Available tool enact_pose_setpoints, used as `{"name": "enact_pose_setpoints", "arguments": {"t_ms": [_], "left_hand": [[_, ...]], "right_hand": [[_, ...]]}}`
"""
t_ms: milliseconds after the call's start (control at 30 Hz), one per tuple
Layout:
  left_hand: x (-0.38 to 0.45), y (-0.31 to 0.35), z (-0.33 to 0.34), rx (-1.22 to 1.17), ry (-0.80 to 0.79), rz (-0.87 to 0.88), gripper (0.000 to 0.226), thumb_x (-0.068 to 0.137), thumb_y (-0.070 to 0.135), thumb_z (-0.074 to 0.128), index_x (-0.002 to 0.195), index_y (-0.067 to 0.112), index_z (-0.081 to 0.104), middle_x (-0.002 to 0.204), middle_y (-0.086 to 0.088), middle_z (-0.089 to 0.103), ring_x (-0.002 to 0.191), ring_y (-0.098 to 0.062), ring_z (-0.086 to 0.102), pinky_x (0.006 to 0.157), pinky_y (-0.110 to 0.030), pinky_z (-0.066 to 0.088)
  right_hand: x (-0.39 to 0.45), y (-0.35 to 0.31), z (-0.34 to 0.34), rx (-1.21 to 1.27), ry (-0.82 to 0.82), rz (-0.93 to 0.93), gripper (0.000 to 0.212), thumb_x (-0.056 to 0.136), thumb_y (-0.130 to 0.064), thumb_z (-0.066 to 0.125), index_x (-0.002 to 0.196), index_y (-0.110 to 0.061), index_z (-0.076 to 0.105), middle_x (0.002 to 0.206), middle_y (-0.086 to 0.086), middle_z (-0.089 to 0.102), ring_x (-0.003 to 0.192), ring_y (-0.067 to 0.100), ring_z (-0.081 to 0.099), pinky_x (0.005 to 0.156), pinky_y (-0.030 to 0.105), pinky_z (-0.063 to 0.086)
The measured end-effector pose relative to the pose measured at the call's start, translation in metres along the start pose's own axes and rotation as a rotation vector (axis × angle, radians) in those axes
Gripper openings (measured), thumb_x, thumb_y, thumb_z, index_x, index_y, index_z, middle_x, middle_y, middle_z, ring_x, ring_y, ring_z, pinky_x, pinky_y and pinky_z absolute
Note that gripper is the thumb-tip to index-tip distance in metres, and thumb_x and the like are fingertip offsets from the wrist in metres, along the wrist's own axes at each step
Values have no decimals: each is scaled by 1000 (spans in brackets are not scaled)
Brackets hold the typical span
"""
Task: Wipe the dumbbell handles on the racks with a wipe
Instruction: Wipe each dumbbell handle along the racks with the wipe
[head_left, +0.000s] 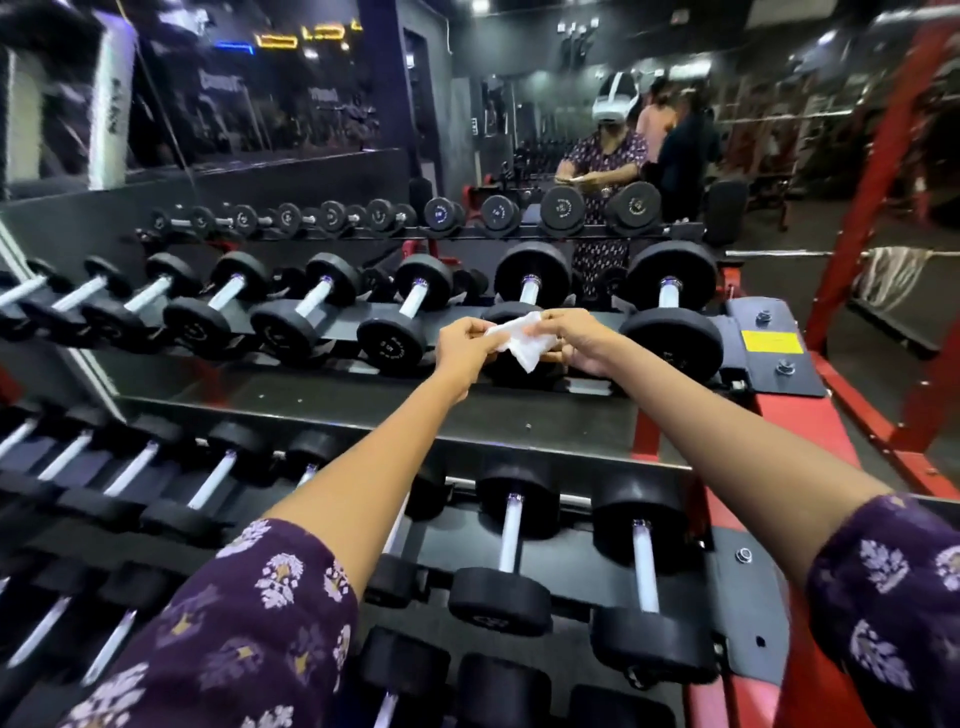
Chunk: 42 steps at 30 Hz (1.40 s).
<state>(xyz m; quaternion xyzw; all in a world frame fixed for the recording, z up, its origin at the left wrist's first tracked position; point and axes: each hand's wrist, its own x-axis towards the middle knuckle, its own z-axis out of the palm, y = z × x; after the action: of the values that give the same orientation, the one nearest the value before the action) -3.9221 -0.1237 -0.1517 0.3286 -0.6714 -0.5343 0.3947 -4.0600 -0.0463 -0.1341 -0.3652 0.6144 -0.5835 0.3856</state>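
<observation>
Single view, head-worn, wide-angle. Faces forward and down over both outstretched forearms onto a tiered dumbbell rack, close in front. A wall mirror fills the upper frame beyond the rack. Edges curve.

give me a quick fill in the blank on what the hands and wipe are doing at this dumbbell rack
1. Both hands hold a ____ wipe between them.
2. The left hand and right hand hover over the ____ tier of the rack.
3. The wipe is not yet touching any dumbbell ____.
4. The sticker on the rack's right end plate is ____.

Missing words: white; top; handle; yellow
</observation>
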Motion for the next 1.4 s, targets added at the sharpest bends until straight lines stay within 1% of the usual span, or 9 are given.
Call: {"name": "enact_pose_setpoints", "arguments": {"t_ms": [100, 233, 400, 533, 700, 867, 1067, 1233, 1400], "left_hand": [[36, 2, 3, 49, -16, 85, 8, 86, -2, 67, 92, 2, 62, 75, 1, 61, 65, -4, 56, 56, -12, 45], [78, 3, 14, 74, -4, 136, 9, 85, 2, 68, 86, 10, 63, 82, -2, 64, 80, -17, 62, 77, -28, 54], [130, -2, 28, 221, 20, 215, 31, 86, 18, 72, 110, 4, 59, 99, -3, 58, 92, -15, 55, 72, -12, 44], [158, -22, 35, 505, -44, 213, 77, 82, 41, 74, 139, 5, 38, 137, -9, 44, 127, -23, 42, 103, -30, 34], [171, -49, 41, 599, -156, 223, 111, 76, 61, 70, 153, 7, 11, 160, -7, 15, 147, -20, 15, 118, -42, 18], [177, -68, 47, 419, -111, 268, 104, 71, 61, 73, 149, 12, 26, 155, -1, 29, 142, -16, 27, 114, -37, 29], [176, -85, 54, 404, 89, 739, 36, 85, 45, 53, 93, 12, 65, 93, 4, 61, 85, -14, 57, 65, -33, 48], [184, -97, 54, 448, 120, 964, 31, 94, 27, 48, 91, 10, 74, 92, 2, 72, 83, -17, 67, 68, -31, 51], [184, -97, 54, 432, 161, 935, 30, 89, 26, 50, 91, 9, 75, 90, 1, 74, 81, -14, 68, 65, -27, 52]], "right_hand": [[36, -6, -8, -7, -12, -7, 11, 84, 0, 59, 93, -4, 63, 87, 9, 63, 75, 17, 61, 62, 22, 53], [73, -23, -19, 12, 14, -35, 8, 84, 1, 58, 86, -5, 64, 79, 6, 63, 72, 16, 60, 59, 20, 52], [134, -39, -41, 46, 313, -108, 15, 79, 2, 59, 69, -10, 55, 68, 6, 51, 61, 17, 48, 45, 15, 40], [179, -34, -56, -383, 535, -381, 16, 71, -9, 63, 61, -5, 50, 62, 4, 41, 63, 15, 37, 58, 27, 30], [213, -14, -43, -913, 348, -407, 14, 73, -10, 61, 68, 3, 60, 67, 13, 59, 67, 25, 52, 62, 34, 38], [219, 5, -37, -1048, 80, -318, 32, 70, -25, 69, 44, -19, 51, 58, -10, 42, 59, 3, 42, 59, 22, 33], [233, 12, -49, -1093, 38, -391, 12, 79, -10, 69, 81, -1, 75, 82, 4, 58, 81, 15, 53, 69, 18, 30], [241, 9, -46, -1121, 130, -395, 26, 78, -7, 64, 103, -7, 72, 94, 9, 67, 88, 21, 60, 76, 21, 39], [232, 10, -50, -1186, 41, -418, 19, 77, 1, 61, 90, -4, 74, 75, -2, 59, 75, 15, 55, 65, 16, 36]]}}
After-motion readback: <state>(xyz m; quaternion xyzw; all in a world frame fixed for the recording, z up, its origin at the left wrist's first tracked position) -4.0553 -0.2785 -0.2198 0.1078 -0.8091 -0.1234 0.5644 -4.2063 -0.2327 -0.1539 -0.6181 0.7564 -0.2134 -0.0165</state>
